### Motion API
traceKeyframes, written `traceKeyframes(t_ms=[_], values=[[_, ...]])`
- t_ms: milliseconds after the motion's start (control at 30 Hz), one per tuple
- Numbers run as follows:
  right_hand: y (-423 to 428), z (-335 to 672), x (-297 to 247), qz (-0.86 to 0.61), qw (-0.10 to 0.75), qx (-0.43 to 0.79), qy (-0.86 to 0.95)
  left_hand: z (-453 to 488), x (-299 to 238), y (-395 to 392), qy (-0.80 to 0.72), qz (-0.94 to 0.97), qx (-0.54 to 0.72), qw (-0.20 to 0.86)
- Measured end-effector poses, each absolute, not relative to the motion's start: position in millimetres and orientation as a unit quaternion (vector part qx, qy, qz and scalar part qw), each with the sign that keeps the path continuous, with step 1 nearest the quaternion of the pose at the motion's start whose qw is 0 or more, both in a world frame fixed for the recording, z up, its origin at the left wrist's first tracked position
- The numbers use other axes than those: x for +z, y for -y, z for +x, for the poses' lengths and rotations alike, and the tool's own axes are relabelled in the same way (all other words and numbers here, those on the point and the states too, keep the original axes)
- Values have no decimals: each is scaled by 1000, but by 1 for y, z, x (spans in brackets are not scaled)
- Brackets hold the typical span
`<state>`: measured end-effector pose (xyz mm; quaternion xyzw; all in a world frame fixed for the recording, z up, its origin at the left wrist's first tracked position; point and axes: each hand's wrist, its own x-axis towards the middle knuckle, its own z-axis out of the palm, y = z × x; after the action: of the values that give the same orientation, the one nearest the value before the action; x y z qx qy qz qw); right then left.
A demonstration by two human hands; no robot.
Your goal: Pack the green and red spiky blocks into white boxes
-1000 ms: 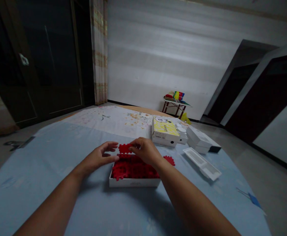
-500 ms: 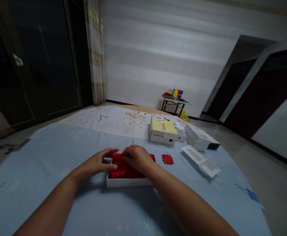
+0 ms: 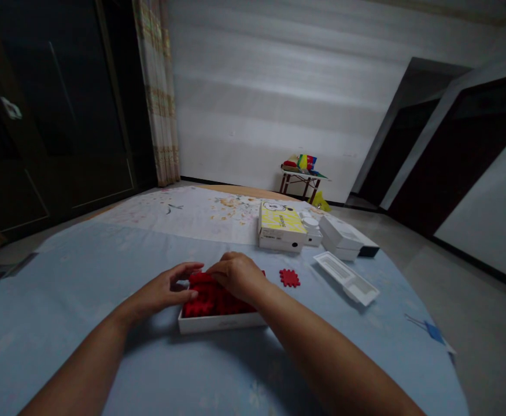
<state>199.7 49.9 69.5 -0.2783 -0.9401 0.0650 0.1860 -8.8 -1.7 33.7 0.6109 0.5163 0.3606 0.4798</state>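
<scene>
A shallow white box (image 3: 222, 323) lies in front of me, filled with red foam puzzle pieces (image 3: 205, 300) that have toothed edges. At its left end is my left hand (image 3: 172, 286), thumb and fingers apart, the tips by the red pieces. My right hand (image 3: 235, 274) reaches over the box with bent fingers closed on a red puzzle piece (image 3: 203, 278) near the back left. That hand and forearm hide the right part of the box. One loose red puzzle piece (image 3: 290, 278) lies flat on the cloth to the right.
Beyond stands a yellow and white box (image 3: 281, 228), with a small white box (image 3: 312, 236) and a larger white box (image 3: 342, 240) beside it. A white tray (image 3: 347, 278) rests nearer on the right. A blue-handled clip (image 3: 432, 331) is at the right table edge.
The view has turned slightly to the right, so things sit further left. My right fingers have shifted slightly towards the box's left end. My left hand keeps nearly the same pose.
</scene>
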Motion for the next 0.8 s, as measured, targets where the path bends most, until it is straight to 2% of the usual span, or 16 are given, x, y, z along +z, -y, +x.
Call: traceKeyframes(t_ms=[133, 333, 400, 467, 567, 667, 800], values=[[-50, 200, 70, -268, 143, 26, 952, -5, 40, 4, -513, 599, 368, 491], [-61, 243, 84, -326, 305, 106, 889, -3, 42, 3, -532, 593, 356, 489], [-72, 270, 85, -374, 313, 124, 864, -4, 39, 1, -538, 593, 349, 487], [-81, 298, 80, -425, 282, 143, 848, -6, 36, -1, -533, 594, 340, 497], [-90, 334, 66, -480, 192, 191, 835, -6, 32, -3, -525, 595, 337, 507], [-92, 353, 50, -480, 123, 181, 850, -5, 30, -3, -538, 590, 350, 491], [-92, 358, 36, -461, 107, 157, 867, -3, 32, -2, -546, 586, 353, 484]])
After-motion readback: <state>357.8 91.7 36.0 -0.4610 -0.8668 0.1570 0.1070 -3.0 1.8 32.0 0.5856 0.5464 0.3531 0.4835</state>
